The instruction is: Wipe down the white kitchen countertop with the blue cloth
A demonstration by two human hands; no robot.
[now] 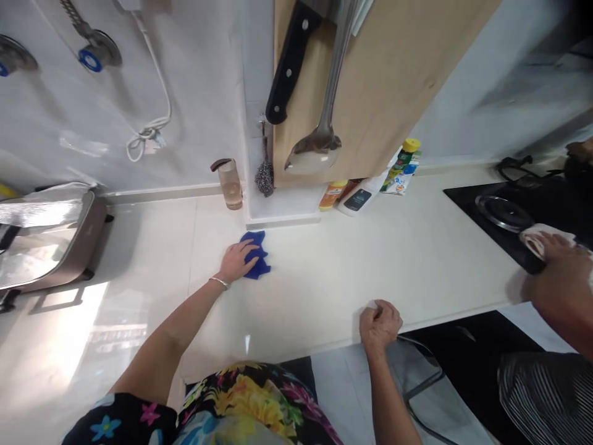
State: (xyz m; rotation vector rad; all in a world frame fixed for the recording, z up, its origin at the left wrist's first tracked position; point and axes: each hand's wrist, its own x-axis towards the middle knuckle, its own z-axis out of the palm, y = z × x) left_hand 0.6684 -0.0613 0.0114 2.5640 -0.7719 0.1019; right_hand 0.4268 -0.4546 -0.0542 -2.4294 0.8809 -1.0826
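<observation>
My left hand [237, 259], with a bracelet at the wrist, presses down on a blue cloth [259, 267] on the pale countertop [315, 278]. Its fingers lie over the cloth, which sits just in front of the foot of the wall corner. Near the counter's front edge rests my right hand [380, 324], its fingers curled into a loose fist with nothing visible inside. At the far right, another person's hand [563, 259] holds a whitish cloth [540, 238] against the black cooktop [467, 198].
A clear bottle [230, 185] stands by the wall. Cleaning bottles [356, 198] sit behind the corner. A black-handled knife [290, 71], a metal spatula [319, 145] and a steel scourer [264, 179] hang there. An electric pan [69, 247] occupies the left.
</observation>
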